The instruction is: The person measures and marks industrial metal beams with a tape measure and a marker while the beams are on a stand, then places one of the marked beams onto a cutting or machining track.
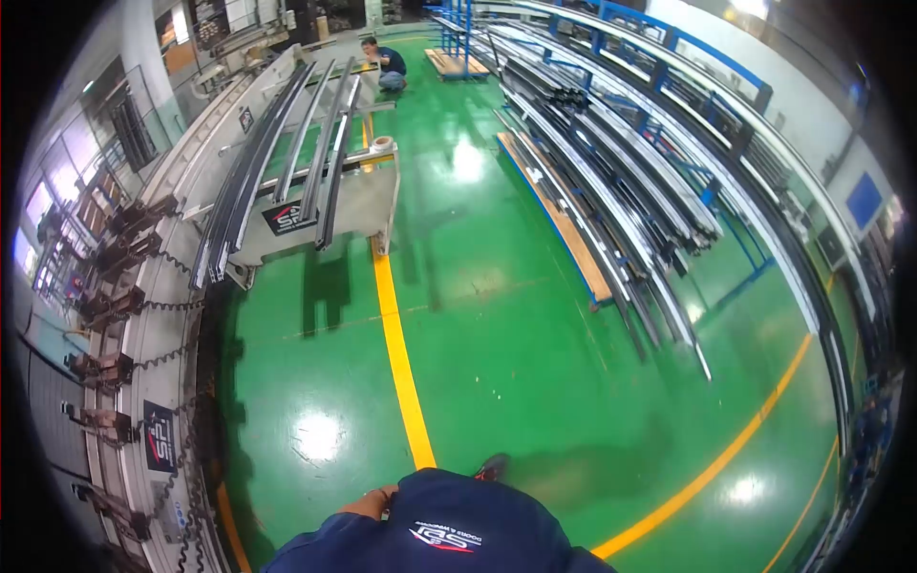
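- Over on the far left, a chain conveyor (143, 363) with clamps along it was seen hugging the floor edge. A sleeve could've been snagged if that side was drifted into.
- Only a sliver of the left hand (374, 497) was caught beside the navy shirt (439, 525). Nothing was seen held, and how far the fingers were curled couldn't be told. It was nearest to the yellow floor line (401, 372), touching nothing.
- A trolley (358, 205) was parked just left of that line, loaded with long dark profiles (330, 162) overhanging the near end. Those ends could've been walked into.
- A person (387, 62) was crouched by its far end and might've been hit if the load got shoved.
- Glare was noticed all over the green floor (516, 363), so a slip couldn't be ruled out.
- More profiles on the racks (611, 191) were left poking out low: a proper trip hazard.
- No right hand was caught on camera at all.
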### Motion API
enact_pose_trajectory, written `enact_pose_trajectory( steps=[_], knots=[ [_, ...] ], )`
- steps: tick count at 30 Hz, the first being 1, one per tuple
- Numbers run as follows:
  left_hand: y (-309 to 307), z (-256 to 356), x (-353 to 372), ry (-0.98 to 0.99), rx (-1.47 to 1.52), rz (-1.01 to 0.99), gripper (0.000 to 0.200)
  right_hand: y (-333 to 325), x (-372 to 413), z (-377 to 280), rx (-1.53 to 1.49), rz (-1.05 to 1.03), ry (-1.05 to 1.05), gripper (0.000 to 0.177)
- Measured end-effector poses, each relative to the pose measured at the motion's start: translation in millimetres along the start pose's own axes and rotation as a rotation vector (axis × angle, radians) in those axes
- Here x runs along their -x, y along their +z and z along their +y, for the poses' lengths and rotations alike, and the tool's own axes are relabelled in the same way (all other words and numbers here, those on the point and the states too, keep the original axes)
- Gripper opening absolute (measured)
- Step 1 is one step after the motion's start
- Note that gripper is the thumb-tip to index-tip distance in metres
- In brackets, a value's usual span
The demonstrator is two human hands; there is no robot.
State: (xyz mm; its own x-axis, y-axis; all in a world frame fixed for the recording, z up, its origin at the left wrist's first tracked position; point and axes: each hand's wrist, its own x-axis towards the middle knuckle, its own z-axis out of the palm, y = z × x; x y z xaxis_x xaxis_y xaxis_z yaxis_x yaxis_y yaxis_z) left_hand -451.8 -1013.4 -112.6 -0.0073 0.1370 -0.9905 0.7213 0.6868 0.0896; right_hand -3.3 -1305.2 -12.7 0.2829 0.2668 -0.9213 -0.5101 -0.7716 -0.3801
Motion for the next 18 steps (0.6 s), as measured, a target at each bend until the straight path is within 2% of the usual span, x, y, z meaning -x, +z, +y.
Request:
enact_pose_trajectory(
  steps=[5,8,11,15,16,18],
  knots=[
    [13,107,4,0.046,0.250,-0.081,0.061,-33,-46,-84,0.143,-0.054,0.021,0.044],
    [20,154,-3,0.187,0.395,-0.234,0.064,-45,-71,-133,0.249,-0.083,0.031,0.048],
    [14,171,-6,0.383,0.499,-0.228,0.079,-43,-101,-188,0.325,-0.098,0.022,0.052],
    [-9,196,6,0.298,0.435,-0.038,0.080,-15,-147,-272,0.236,-0.082,0.021,0.057],
    [-15,204,6,0.256,0.545,-0.065,0.078,-10,-163,-290,0.221,-0.072,-0.001,0.059],
    [-29,225,6,0.171,0.759,-0.129,0.075,2,-211,-302,0.318,-0.170,-0.292,0.058]
  ],
)
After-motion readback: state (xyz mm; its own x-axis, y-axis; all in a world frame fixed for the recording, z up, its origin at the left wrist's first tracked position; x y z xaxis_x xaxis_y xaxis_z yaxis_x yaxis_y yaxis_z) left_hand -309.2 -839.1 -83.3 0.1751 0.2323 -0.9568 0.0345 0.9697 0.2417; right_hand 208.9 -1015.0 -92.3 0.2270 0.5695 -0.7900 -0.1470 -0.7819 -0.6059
